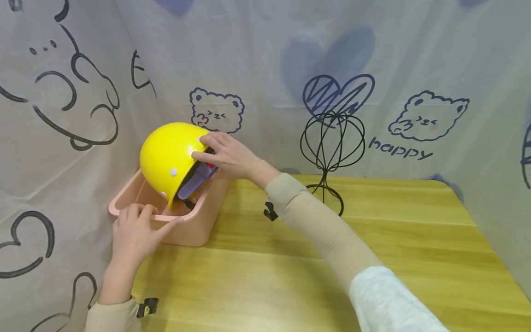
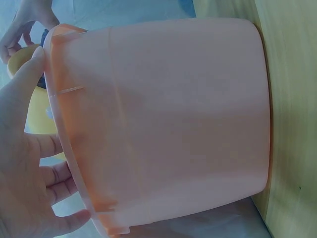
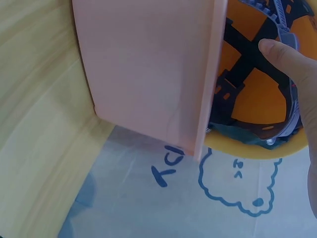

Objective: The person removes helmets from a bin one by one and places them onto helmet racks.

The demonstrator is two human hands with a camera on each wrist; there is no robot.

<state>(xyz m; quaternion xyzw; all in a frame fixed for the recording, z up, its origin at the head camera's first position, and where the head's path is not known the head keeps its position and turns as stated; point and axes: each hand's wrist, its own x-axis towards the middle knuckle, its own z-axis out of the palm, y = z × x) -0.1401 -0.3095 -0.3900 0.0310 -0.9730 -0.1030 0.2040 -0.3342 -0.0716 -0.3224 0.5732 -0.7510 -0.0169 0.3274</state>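
Note:
A yellow hard hat (image 1: 166,150) is tilted over the pink plastic bin (image 1: 192,231), partly inside its opening. My right hand (image 1: 232,157) grips the hat's edge, fingers on the outer shell. In the right wrist view the thumb (image 3: 282,57) reaches inside, against the black straps (image 3: 252,57) of the inner harness. With my left hand (image 1: 134,235) I hold the bin's near rim; the left wrist view shows the thumb and fingers (image 2: 59,178) hooked over that rim (image 2: 67,134). What lies at the bottom of the bin is hidden.
A black wire stand (image 1: 325,173) with a round cage top stands on the wooden table (image 1: 265,276), right of the bin and beyond my right forearm. Printed fabric (image 1: 265,60) hangs behind the table and along its left side, close to the bin.

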